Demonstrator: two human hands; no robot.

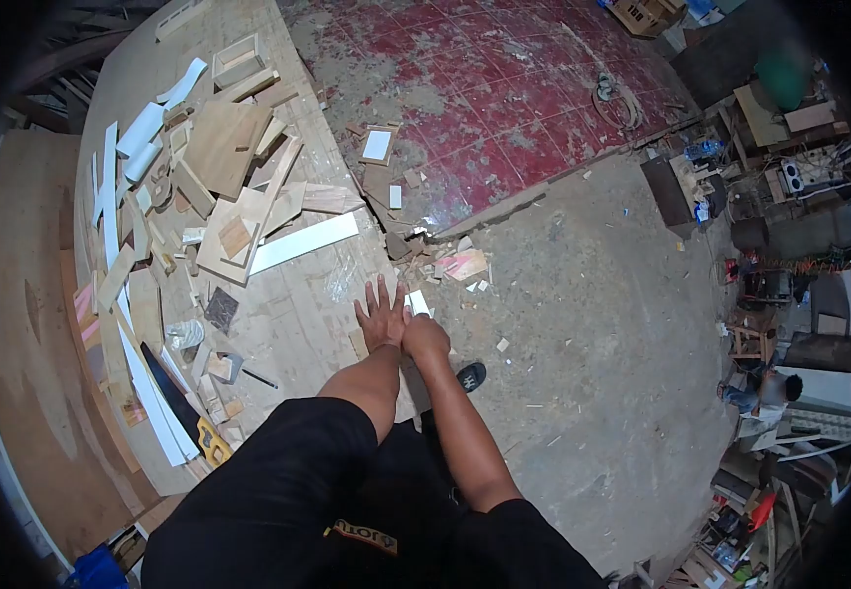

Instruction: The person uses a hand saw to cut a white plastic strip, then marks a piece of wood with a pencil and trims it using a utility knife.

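Observation:
My left hand (382, 316) lies flat with its fingers spread near the right edge of the wooden worktable (298, 339). Right beside it, my right hand (427, 337) is closed in a fist, its thumb side close to the left hand. What the fist holds, I cannot tell. A small white piece (417, 302) shows just beyond the fist. Farther up the table lies a long white strip (304, 243), next to a heap of wood offcuts (226, 147). A handsaw with a yellow handle (213, 444) rests to the left of my arms, and a dark pencil-like stick (260, 378) lies nearer.
A dark square piece (220, 308) and a roll of clear tape (186, 335) lie on the table's left. Right of the table is a concrete floor (582, 324) with scraps, and beyond it red tiles (504, 98). A person (769, 393) sits among clutter at far right.

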